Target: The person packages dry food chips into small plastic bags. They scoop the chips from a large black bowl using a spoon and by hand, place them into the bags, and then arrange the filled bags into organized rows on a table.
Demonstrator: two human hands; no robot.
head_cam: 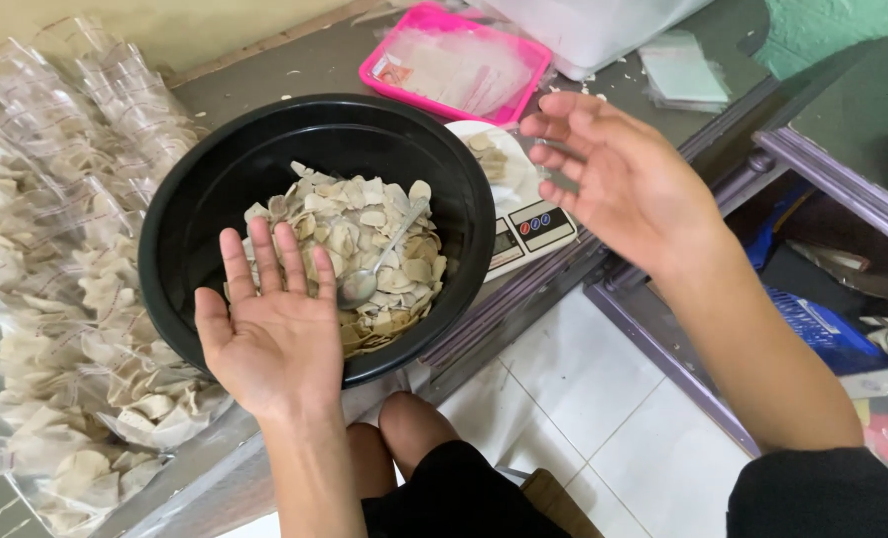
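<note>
Head view, looking down at a grey bench (314,65) edge; the person is seated, knees visible below.

Left hand (269,324): palm up, fingers spread and straight, grasping nothing. It hangs over the near rim of a large black bowl (195,209), fingertips lying above the near edge of the contents. Whether the heel of the palm touches the rim cannot be told.

Right hand (618,174): released, palm turned toward the left, fingers loosely extended, holding nothing. It hovers in the air to the right of the bowl, above a small white digital scale (533,229) and apart from it.

Bowl contents: a heap of pale, thin, curled crackers (364,224), piled toward the near and right side. A metal spoon (374,274) lies on the heap, its bowl end just beside the left fingertips, handle slanting up and away to the right. Neither hand touches the spoon.

The scale stands against the bowl's right side; its platform carries a white plate (508,149) with a few crackers, mostly hidden behind the bowl rim.

Behind the bowl: a pink tray (379,70) holding clear plastic sheets.

Left of the bowl: many clear plastic bags (55,249) filled with the same crackers, stacked along the bench to its near edge.

Right: white tiled floor (603,418) and a blue basket (817,329) under the furniture
</note>
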